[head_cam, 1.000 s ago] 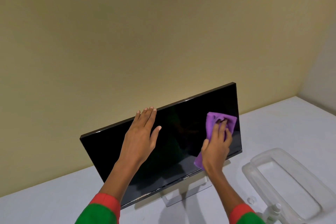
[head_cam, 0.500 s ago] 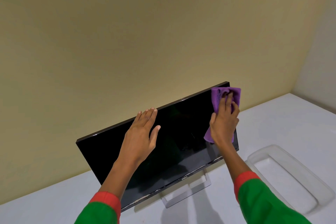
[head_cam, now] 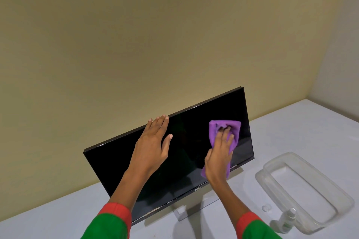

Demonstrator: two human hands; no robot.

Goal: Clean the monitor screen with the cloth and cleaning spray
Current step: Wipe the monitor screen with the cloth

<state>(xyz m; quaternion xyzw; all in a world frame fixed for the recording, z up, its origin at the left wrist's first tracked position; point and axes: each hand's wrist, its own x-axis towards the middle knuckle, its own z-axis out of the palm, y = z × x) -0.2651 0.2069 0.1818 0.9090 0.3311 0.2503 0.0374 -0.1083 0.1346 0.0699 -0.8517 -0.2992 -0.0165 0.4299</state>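
Observation:
A black monitor (head_cam: 116, 161) stands tilted back on a white table, its screen dark. My left hand (head_cam: 153, 145) lies flat on the upper middle of the screen, fingers reaching the top edge. My right hand (head_cam: 219, 155) presses a purple cloth (head_cam: 235, 128) against the right part of the screen, below the top corner. A small clear spray bottle (head_cam: 288, 219) stands on the table at the lower right, beside its loose cap (head_cam: 265, 208).
A clear plastic tray (head_cam: 330, 196) sits on the white table (head_cam: 291, 126) to the right of the monitor. The monitor's silver stand (head_cam: 182, 213) rests under the screen. A beige wall rises close behind.
My right hand slid the cloth from mid-screen up to the top right corner, then back down the right side. My left hand stayed flat on the screen.

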